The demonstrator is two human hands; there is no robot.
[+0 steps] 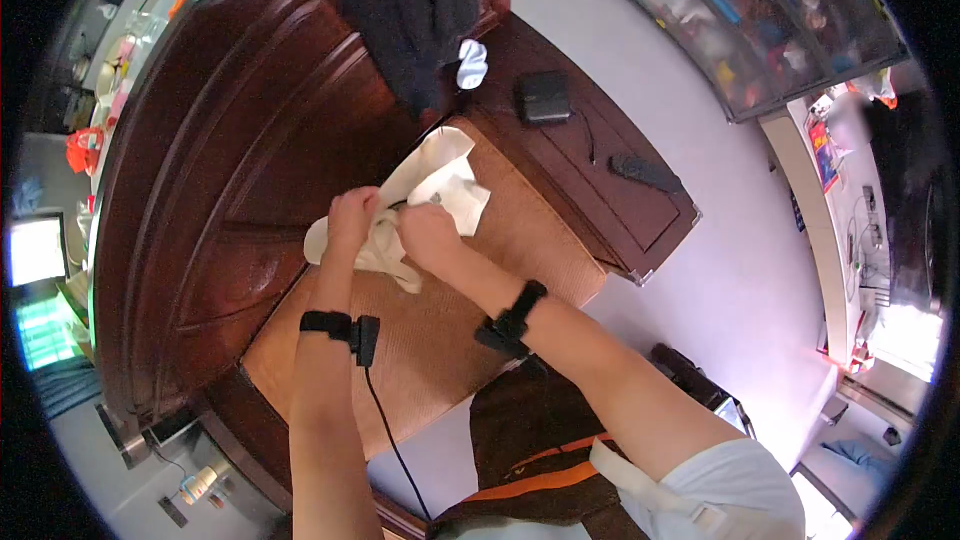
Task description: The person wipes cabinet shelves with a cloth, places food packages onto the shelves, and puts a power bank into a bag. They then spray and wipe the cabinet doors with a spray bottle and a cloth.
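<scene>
A cream-coloured cloth item (455, 190), perhaps a bag with straps, lies crumpled on a brown woven seat mat (400, 370). My left hand (353, 220) is closed on the left part of the cloth, with its fingers curled. Just to its right, my right hand (428, 235) is closed on the cloth too, near a small dark piece between the hands. A loop of the cloth (400, 275) hangs down below both hands. The fingertips are partly hidden. Black bands with small devices sit on both forearms.
Behind the mat rises a carved dark wooden backrest (230, 140), with dark clothing (405, 10) draped over it. On the wooden side surface (600, 200) lie a black box (543, 97), a remote (643, 172) and a white item (471, 65). A black cable hangs from the left forearm band.
</scene>
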